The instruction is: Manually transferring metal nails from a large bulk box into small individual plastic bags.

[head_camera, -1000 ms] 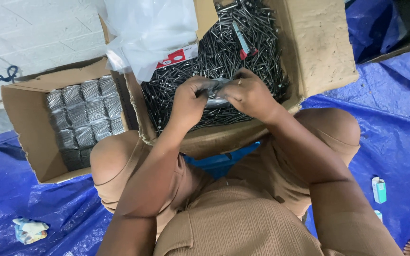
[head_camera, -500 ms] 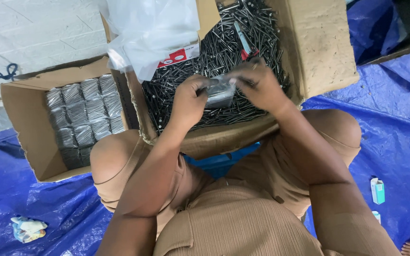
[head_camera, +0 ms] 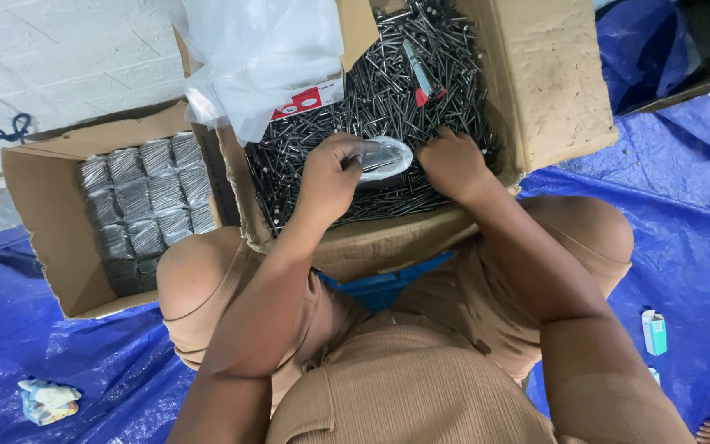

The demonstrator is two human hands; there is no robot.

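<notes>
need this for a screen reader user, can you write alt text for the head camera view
Seen from above, a seated person's left hand holds a small clear plastic bag of dark nails over a large cardboard box heaped with loose dark nails, while the right hand reaches into the heap. A smaller cardboard box of packed silvery bags sits to the left on a blue tarpaulin.

right fingers (head_camera: 441, 152) perhaps buried among nails (head_camera: 371, 99)

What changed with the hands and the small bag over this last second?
The right hand has let go of the small clear bag and dropped onto the loose dark nails to the bag's right. The left hand alone holds the bag open now, lower over the nails. The carton of packed bags, white plastic sheet and pliers stayed put.
</notes>
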